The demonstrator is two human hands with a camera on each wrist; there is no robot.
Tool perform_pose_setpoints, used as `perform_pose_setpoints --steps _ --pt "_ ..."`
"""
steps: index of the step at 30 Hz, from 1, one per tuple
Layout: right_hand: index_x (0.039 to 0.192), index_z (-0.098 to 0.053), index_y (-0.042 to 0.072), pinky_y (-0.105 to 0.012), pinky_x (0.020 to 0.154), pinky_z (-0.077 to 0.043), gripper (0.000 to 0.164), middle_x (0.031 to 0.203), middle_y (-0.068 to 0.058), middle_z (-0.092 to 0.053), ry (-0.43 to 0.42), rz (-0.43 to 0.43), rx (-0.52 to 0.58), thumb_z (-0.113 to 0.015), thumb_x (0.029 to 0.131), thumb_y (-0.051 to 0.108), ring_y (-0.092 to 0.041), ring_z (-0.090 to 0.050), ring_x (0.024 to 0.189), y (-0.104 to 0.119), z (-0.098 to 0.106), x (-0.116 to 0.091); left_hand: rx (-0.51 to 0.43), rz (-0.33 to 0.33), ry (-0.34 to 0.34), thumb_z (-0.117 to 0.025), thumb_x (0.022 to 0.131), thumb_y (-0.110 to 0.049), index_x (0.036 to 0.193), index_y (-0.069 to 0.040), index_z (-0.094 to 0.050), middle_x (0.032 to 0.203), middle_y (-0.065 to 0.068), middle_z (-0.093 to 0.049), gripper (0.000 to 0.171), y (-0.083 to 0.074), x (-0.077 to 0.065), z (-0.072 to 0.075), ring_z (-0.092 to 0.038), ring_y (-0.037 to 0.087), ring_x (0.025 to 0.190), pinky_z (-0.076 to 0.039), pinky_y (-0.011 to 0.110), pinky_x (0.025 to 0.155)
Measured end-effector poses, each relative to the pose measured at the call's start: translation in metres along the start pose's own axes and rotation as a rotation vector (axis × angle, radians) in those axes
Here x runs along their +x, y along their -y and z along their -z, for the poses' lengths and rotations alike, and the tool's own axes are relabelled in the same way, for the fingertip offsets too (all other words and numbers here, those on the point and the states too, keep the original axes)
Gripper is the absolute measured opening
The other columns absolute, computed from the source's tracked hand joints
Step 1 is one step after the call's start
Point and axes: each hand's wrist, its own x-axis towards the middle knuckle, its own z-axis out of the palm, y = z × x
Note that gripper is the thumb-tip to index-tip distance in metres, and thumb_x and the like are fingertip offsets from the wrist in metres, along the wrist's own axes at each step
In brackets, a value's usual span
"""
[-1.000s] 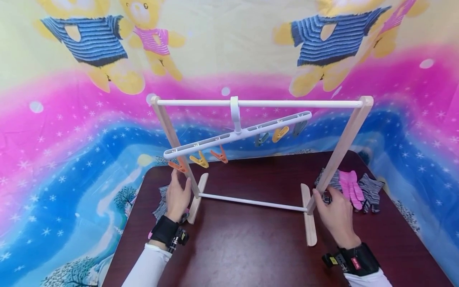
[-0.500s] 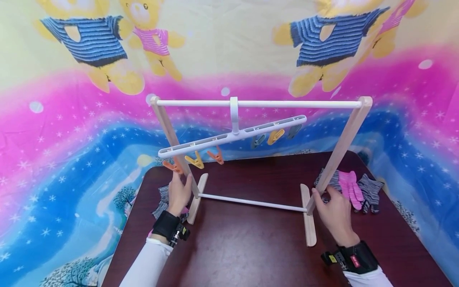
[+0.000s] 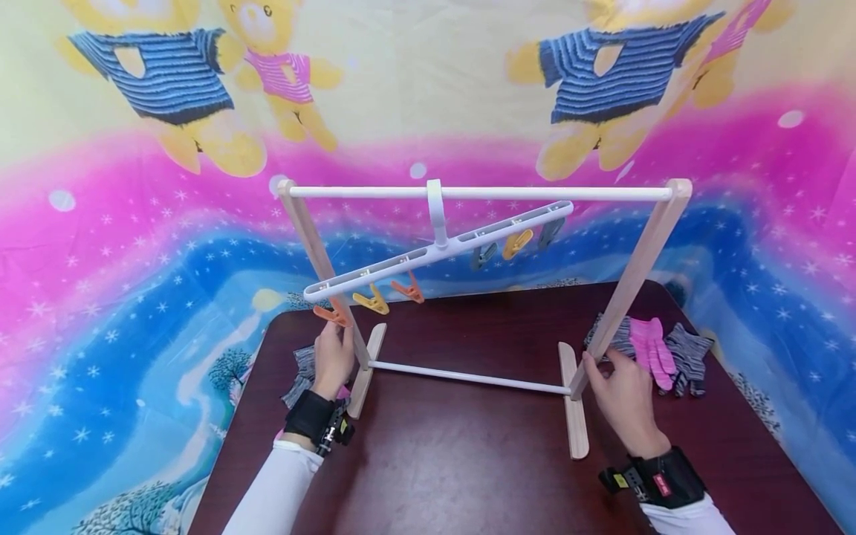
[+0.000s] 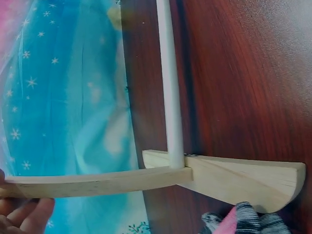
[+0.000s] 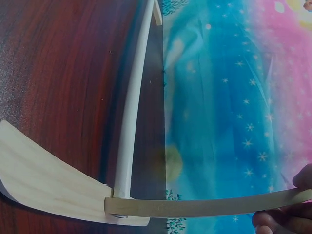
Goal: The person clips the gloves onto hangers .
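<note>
A wooden drying rack (image 3: 481,193) with white rods stands upright on the table. From its top rod hangs a white hanger (image 3: 374,269), tilted with its left end lower, carrying several orange, yellow and grey-blue clothespins (image 3: 518,244). My left hand (image 3: 332,362) grips the rack's left post (image 4: 97,185), just under the lowest orange clothespin (image 3: 331,316). In the left wrist view its fingertips lie on both sides of that post. My right hand (image 3: 625,401) pinches the right post (image 5: 195,208) low down, between thumb and fingers.
Striped grey and pink gloves (image 3: 652,353) lie on the dark table (image 3: 461,461) beyond my right hand. More gloves (image 3: 304,375) lie at the left, partly hidden by my left hand. A patterned cloth (image 3: 414,89) with bears hangs behind the table.
The hanger swings slightly on the rod, its left end moving left and then back right and lower. My left hand's fingers have drawn in at the left post. My right hand stays put.
</note>
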Motion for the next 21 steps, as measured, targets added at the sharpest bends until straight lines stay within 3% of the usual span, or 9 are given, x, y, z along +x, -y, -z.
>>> perform_pose_setpoints --steps 8,16,21 --pt "0.083 -0.071 0.0 -0.024 0.044 -0.033 0.014 0.056 -0.008 -0.063 0.018 0.009 -0.016 -0.072 0.09 0.013 -0.004 -0.045 0.05 0.002 0.0024 0.0007 0.035 -0.004 -0.035 -0.053 0.105 -0.019 0.113 0.005 -0.065 0.106 0.028 -0.073 0.029 0.004 -0.0014 -0.0035 -0.073 0.042 0.095 -0.059 0.055 0.078" --pt "0.079 -0.07 0.001 -0.023 0.042 -0.026 0.016 0.05 -0.003 -0.054 0.03 0.041 -0.033 -0.071 0.09 0.011 -0.001 -0.035 0.047 0.001 0.0013 0.0023 0.044 -0.023 -0.054 -0.054 0.105 -0.019 0.096 0.004 -0.065 0.092 0.028 -0.072 0.028 0.0039 -0.0029 -0.0034 -0.073 0.042 0.086 -0.057 0.054 0.07" --pt "0.075 -0.067 0.001 -0.025 0.044 -0.025 0.018 0.049 -0.003 -0.051 0.023 0.062 -0.044 -0.07 0.09 0.01 -0.006 -0.035 0.047 -0.0023 -0.0035 0.0066 0.059 -0.05 -0.081 -0.056 0.104 -0.017 0.101 0.006 -0.066 0.09 0.028 -0.072 0.025 0.0052 -0.0042 -0.0035 -0.073 0.042 0.084 -0.056 0.054 0.069"
